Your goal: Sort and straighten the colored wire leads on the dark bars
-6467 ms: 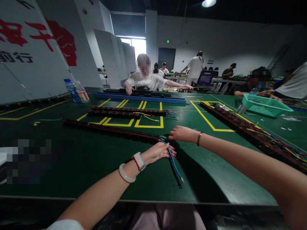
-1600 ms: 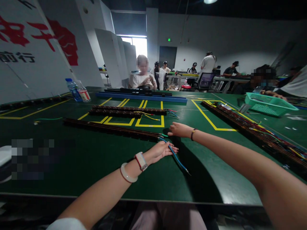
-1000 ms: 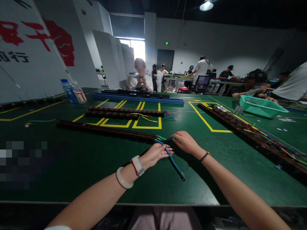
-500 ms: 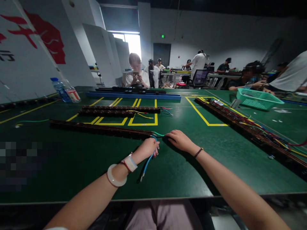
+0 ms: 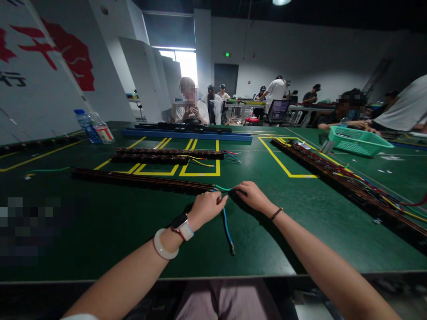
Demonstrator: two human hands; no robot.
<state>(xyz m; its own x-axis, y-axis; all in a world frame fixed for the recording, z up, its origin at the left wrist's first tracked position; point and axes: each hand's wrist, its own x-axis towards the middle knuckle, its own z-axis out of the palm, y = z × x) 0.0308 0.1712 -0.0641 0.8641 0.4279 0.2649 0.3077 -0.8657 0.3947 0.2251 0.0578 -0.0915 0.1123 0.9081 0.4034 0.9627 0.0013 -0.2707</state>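
Note:
A long dark bar with copper-coloured strips (image 5: 143, 180) lies across the green table, its right end close to my hands. From that end come a green cable (image 5: 223, 188) and a blue cable (image 5: 227, 229). My left hand (image 5: 207, 206), wearing a watch and a pale bangle, is closed round the blue cable just off the bar's end. The cable's lugged free end hangs toward me on the tabletop. My right hand (image 5: 251, 194) pinches the tip of the green cable; its fingertips hide that end.
Two shorter bars (image 5: 167, 153) with coloured leads lie beyond, over yellow tape outlines. Another long bar with wires (image 5: 333, 178) runs along the right. A green basket (image 5: 360, 142) stands at the back right, bottles (image 5: 102, 129) at the back left. A person (image 5: 190, 106) sits across the table.
My left hand has turned and its thumb has come closer to my right hand. The blue cable's free end has swung to the right. My right hand stays on the green cable.

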